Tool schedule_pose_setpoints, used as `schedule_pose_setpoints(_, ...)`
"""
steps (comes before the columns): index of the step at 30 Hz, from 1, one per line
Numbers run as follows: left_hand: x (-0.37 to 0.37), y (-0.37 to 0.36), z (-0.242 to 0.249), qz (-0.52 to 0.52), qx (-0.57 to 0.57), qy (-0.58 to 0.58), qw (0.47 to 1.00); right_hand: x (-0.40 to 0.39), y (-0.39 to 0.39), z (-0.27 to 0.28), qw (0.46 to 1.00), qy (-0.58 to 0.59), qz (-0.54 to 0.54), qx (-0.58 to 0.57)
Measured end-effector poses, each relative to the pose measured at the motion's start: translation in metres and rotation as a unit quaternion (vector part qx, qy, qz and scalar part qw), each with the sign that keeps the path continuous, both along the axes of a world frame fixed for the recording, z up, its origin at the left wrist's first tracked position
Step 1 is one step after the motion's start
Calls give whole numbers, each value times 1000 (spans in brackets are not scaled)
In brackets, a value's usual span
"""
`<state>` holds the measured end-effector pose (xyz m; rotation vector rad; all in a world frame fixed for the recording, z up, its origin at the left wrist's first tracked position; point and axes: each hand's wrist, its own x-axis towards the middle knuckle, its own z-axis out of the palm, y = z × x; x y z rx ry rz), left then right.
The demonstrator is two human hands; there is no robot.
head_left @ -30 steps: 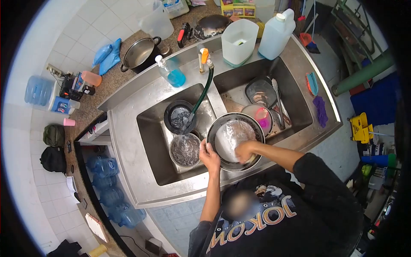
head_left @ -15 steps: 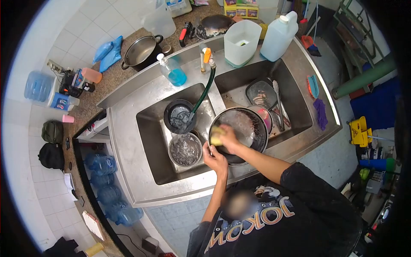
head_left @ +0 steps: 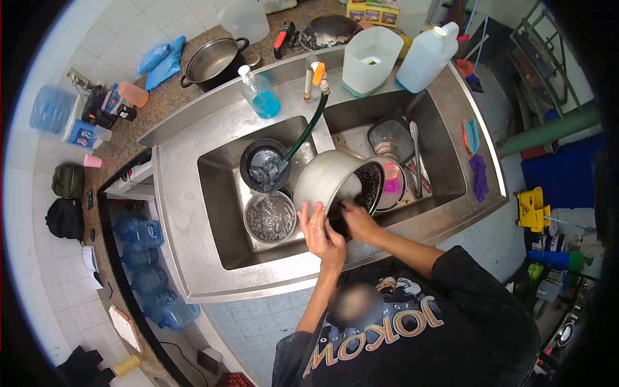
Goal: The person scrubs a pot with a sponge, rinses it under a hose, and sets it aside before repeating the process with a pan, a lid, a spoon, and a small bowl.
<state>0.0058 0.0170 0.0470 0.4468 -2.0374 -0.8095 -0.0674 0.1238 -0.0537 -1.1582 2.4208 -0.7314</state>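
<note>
A large metal pot (head_left: 322, 182) is tipped on its side over the front of the double sink, its dark mouth turned to the lower right. My left hand (head_left: 320, 237) steadies it, fingers up along the outer wall by the rim. Reaching into the mouth, my right hand (head_left: 360, 222) has its fingers partly hidden; the yellow sponge it held is out of sight now. A pot full of water (head_left: 271, 219) sits in the left basin. Behind it is a dark pan (head_left: 246, 169), where a green hose (head_left: 314, 126) ends in running water.
The right basin holds a rectangular container (head_left: 391, 140), a bowl with something pink (head_left: 391, 184) and tongs (head_left: 415, 143). A soap bottle (head_left: 264, 103), a cut jug (head_left: 369, 62) and a large jug (head_left: 422, 59) stand behind. A purple cloth (head_left: 478, 177) lies on the right edge.
The pot has tipped from facing up to lying on its side. My right hand has shifted right into its mouth, and the sponge has gone from view. My left fingers have spread along the wall.
</note>
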Motion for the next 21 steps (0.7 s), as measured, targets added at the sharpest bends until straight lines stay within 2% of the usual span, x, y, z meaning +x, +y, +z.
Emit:
schedule_pose_setpoints(2,-1,10,-1,-22,-3,-9,1000,15,-17,7,979,-87,0,-184)
schedule_pose_setpoints(3,-4,14,1,-21,5,-20,1000,16,-21,19,979,-88,-4,-186)
schedule_pose_setpoints(4,-5,16,2,-21,11,-30,999,13,-23,38,896,-361,-57,-252)
schedule_pose_setpoints(5,-7,15,3,-16,25,-43,999,10,-24,51,734,-602,-103,-297)
schedule_pose_setpoints(6,-9,15,5,-23,22,-45,998,7,-20,54,756,-575,-70,-305)
schedule_pose_setpoints(8,-15,14,12,20,115,-37,992,0,-6,20,903,-380,6,-199)
schedule_pose_setpoints(9,-16,10,7,25,121,-31,992,-7,1,20,903,-378,5,-203)
schedule_pose_setpoints(10,-16,6,-1,23,116,-29,993,-18,5,26,972,-204,69,-91)
schedule_pose_setpoints(11,-14,2,-10,46,170,-25,984,-26,6,33,991,-20,126,27)
schedule_pose_setpoints(12,-14,-1,-15,70,225,-19,972,-33,4,44,987,-74,101,98)
schedule_pose_setpoints(14,-16,-4,-21,81,251,4,964,-34,2,42,975,-127,140,118)
schedule_pose_setpoints(15,-15,-11,-22,79,299,19,951,-36,1,50,975,-124,141,118)
schedule_pose_setpoints(17,-9,-26,-26,100,353,34,930,-36,-2,81,946,-281,164,4)
schedule_pose_setpoints(18,-4,-35,-26,109,356,36,927,-40,-4,88,945,-280,170,4)
schedule_pose_setpoints(20,6,-55,-37,149,349,61,923,-49,-5,101,873,-421,176,-172)
schedule_pose_setpoints(21,9,-66,-30,158,335,64,927,-56,-4,110,871,-415,175,-197)
